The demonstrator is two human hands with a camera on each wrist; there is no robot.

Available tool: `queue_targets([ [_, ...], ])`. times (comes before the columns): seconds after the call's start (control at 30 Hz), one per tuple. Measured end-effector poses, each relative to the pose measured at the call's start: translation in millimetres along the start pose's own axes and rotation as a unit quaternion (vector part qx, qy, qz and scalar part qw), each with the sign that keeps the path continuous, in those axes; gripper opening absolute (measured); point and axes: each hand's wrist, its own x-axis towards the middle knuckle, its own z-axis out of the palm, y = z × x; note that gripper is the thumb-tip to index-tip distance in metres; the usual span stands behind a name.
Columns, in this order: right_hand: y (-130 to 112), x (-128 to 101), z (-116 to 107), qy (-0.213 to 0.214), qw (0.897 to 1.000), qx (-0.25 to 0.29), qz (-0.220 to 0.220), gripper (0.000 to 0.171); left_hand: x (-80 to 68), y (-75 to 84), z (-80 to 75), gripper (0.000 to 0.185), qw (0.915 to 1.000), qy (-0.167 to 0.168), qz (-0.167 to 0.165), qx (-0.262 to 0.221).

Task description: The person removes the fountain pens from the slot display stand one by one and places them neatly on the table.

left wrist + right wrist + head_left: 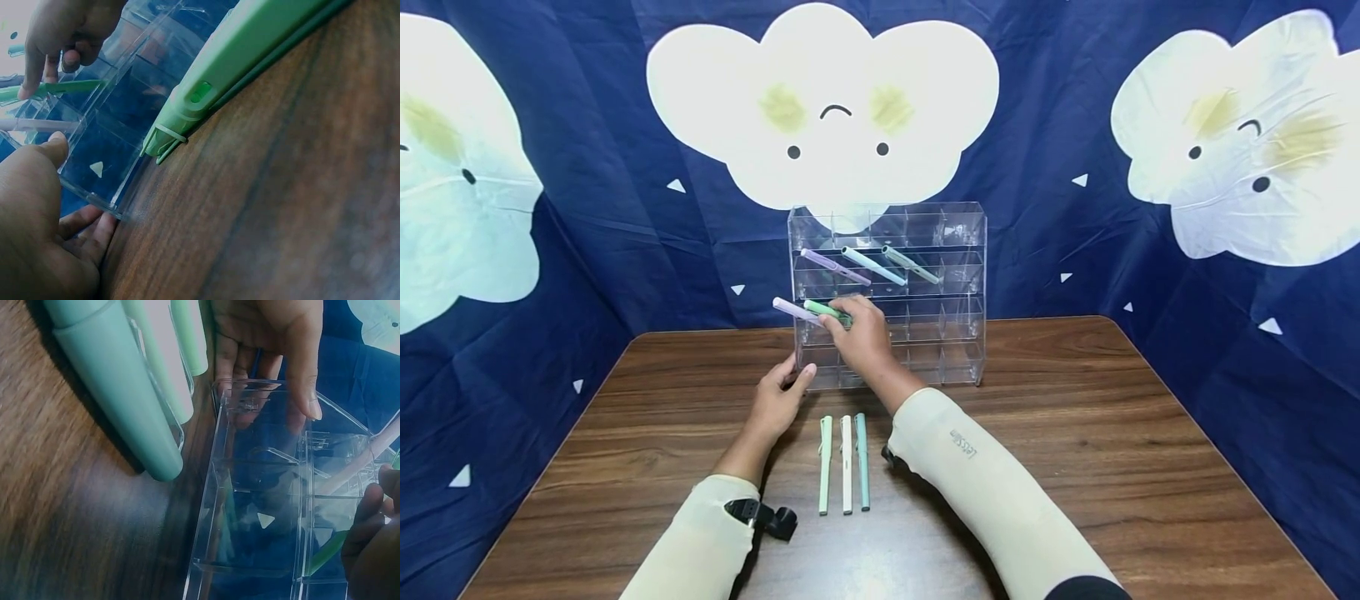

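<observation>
A clear plastic rack [962,372] with several compartments stands at the back of the table. My left hand [775,402] holds its lower left corner, thumb on the front and fingers round the side. My right hand [867,337] pinches a green pen [817,308], whose far end reaches into a second-row-from-bottom compartment. Just left of it, a pale lilac pen [792,309] leans in the same row. One row higher lean a purple pen [835,267], a light blue pen [874,266] and a grey-green pen [912,265].
On the wooden table [1135,450], in front of the rack, a light green pen [825,467], a white pen [847,467] and a teal pen [862,467] lie side by side between my forearms. A dark blue cloth [1037,250] with white clouds hangs behind the table.
</observation>
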Motion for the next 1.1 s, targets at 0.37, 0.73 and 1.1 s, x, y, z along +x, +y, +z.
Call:
queue_targets([
  [0.37, -2.5, 3.8, -2.1, 0.018, 0.999, 0.030, 0.009, 0.020, 1.3, -0.1, 0.0, 0.059, 1.0000, 0.007, 0.003, 0.003],
  [0.73, -7.1, 9.8, -10.0, 0.079, 0.993, 0.089, -0.017, 0.016, 0.3, -1.6, 0.3, 0.059, 0.9999, 0.005, -0.001, -0.010],
  [1.1, -29.1, 10.4, -30.2, 0.069, 0.989, 0.095, -0.090, 0.018, 0.7, -0.8, 0.8, 0.059, 0.9999, 0.009, -0.001, -0.013],
])
